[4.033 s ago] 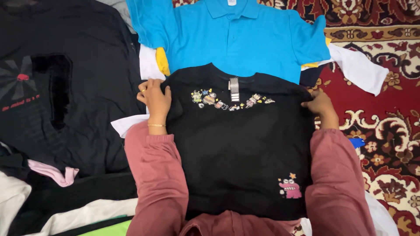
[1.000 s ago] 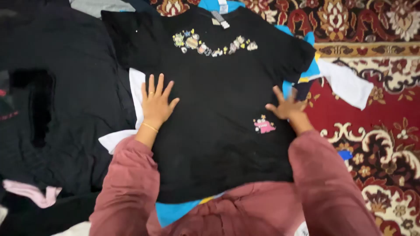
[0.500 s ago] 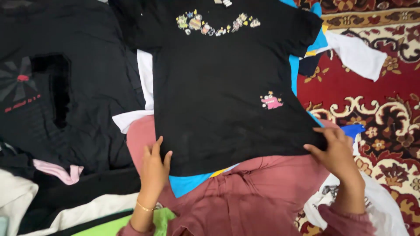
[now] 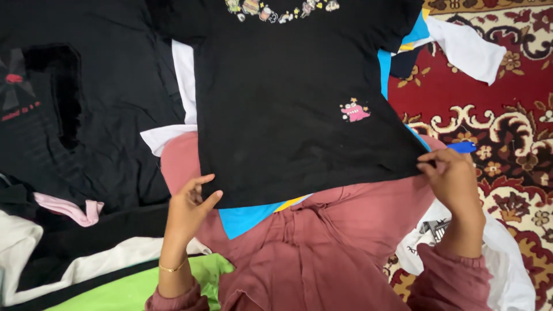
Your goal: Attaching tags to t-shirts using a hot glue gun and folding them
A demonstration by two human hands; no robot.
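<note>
A black t-shirt with small cartoon prints lies flat on a stack of shirts, its hem reaching over my lap. My left hand pinches the hem's lower left corner between thumb and fingers. My right hand grips the lower right corner of the hem. Under the black shirt a blue polo shirt pokes out at the bottom and along the right side. White sleeves stick out from lower in the stack.
A pile of black garments lies to the left, with a pink piece and a white and green garment near my left arm. A red patterned carpet covers the right. A white printed garment lies under my right arm.
My hands slid down from the shirt's middle to its bottom hem and took hold of both lower corners. The view has shifted down slightly.
</note>
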